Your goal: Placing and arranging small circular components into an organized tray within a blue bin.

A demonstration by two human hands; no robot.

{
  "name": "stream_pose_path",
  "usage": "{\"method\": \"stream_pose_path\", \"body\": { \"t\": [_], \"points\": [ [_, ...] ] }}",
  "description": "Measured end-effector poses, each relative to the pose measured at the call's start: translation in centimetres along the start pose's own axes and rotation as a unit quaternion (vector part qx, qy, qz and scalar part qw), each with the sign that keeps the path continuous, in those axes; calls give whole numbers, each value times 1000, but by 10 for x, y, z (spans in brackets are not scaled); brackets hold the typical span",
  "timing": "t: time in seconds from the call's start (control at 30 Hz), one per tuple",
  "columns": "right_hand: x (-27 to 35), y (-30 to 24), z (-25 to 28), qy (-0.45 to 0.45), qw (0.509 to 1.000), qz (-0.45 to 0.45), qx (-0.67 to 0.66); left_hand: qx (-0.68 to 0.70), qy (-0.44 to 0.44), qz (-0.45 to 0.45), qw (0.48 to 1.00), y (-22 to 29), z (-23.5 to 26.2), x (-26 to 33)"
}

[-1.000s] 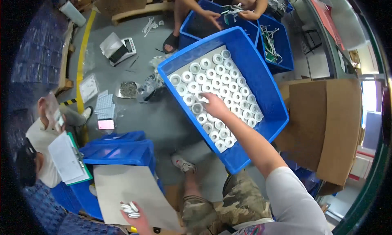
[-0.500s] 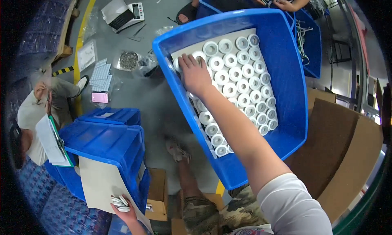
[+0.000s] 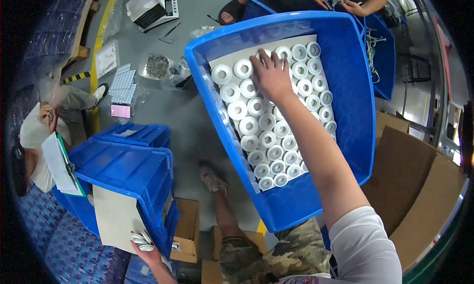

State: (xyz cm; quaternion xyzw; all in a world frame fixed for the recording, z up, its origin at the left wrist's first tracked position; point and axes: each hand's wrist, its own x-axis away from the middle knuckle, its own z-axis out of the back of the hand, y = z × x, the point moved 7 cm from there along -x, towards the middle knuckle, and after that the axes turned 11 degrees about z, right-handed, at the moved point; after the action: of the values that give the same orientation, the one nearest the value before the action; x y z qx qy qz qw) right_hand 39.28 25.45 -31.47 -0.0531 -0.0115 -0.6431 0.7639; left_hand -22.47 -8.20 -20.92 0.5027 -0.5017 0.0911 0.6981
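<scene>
Grey concrete floor [image 3: 168,111], even overhead light. Yellow line [image 3: 101,32] painted at 10 o'clock, black-yellow hazard strip [image 3: 74,78] just beside it. White scale [image 3: 150,10] at 11 o'clock, bag of metal parts [image 3: 157,66] and label sheets [image 3: 121,84] near it. Stacked blue bins [image 3: 123,165] at 8 o'clock. Cardboard boxes [image 3: 419,195] at 4 o'clock. Blue patterned matting [image 3: 54,244] at 7 o'clock. Bright window [image 3: 456,155] at 3 o'clock.

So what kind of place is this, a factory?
Probably a small workshop or packing floor. A big blue bin holds rows of white rolls under the right hand, more blue bins and cardboard boxes sit on the concrete floor.
</scene>
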Motion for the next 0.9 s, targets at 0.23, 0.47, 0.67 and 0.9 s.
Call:
{"method": "stream_pose_path", "body": {
  "t": [0.23, 0.47, 0.67, 0.9],
  "points": [
    [0, 68, 7, 49, 994, -99, 5, 78, 47, 51, 995, 12, -11, -31],
    [13, 104, 9, -46, 996, -66, 24, -200, 28, -38, 979, 47, -31, -99],
    [31, 148, 10, -61, 991, -106, -53, -471, 44, -164, 866, 44, -113, -111],
    [191, 88, 36, 24, 942, -189, -278, -258, -125, 59, 956, 11, -125, -148]
  ]
}}
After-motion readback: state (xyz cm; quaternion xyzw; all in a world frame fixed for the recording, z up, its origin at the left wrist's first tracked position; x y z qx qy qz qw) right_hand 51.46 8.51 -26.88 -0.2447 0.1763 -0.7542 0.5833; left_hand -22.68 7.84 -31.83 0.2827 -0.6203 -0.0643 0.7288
